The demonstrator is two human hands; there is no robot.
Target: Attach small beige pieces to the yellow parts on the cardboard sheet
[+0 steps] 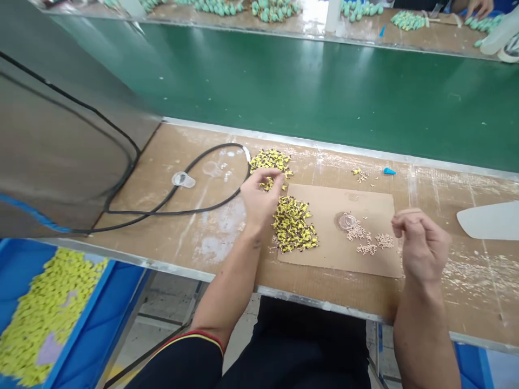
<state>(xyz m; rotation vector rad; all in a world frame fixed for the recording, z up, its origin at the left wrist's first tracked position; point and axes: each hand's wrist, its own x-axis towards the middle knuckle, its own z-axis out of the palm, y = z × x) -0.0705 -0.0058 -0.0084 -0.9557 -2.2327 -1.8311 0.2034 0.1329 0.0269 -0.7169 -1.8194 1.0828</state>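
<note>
My left hand (263, 195) is over the gap between two piles of small yellow and dark pieces, its thumb and fingertips brought together; what they hold, if anything, is too small to tell. The upper pile (270, 159) lies just beyond it, the larger pile (295, 224) on the left part of a cardboard sheet (324, 259). My right hand (419, 237) is closed above the sheet's right edge, and nothing can be made out in its fingers. Small pale pieces (357, 232) lie on the sheet beside a round clear dish (346, 221).
A black cable (194, 210) loops across the table's left side, by a clear cup (184, 179). Behind the sheet lies a blue cone (389, 171). A green belt (284, 92) runs beyond. A blue bin (109, 313) stands lower left. Another person's hand (480, 7) shows top right.
</note>
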